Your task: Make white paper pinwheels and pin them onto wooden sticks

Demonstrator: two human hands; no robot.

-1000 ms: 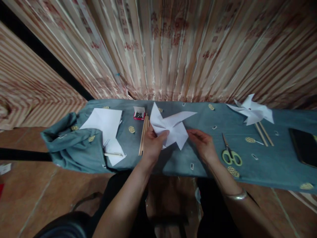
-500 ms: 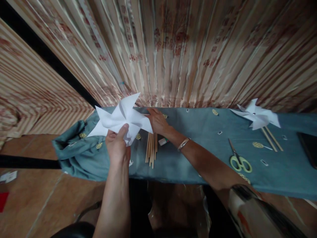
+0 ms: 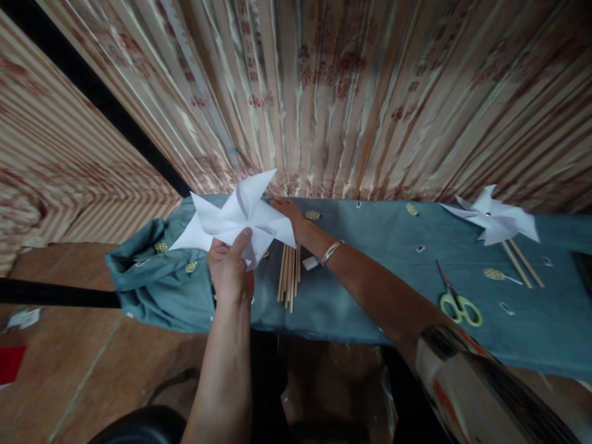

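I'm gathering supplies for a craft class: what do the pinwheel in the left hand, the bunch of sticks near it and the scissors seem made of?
Pinwheel: matte white paper, judging by its thin, crisply pointed vanes.
Sticks: probably bare wood or bamboo, given their pale tan colour.
Scissors: likely metal blades, thin and grey, with pale green handles that look like plastic.

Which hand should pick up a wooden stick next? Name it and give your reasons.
Probably the right hand: it is near the far end of the wooden sticks, while the left hand grips the white paper pinwheel. The pinwheel partly hides the right hand, so whether it holds anything is unclear.
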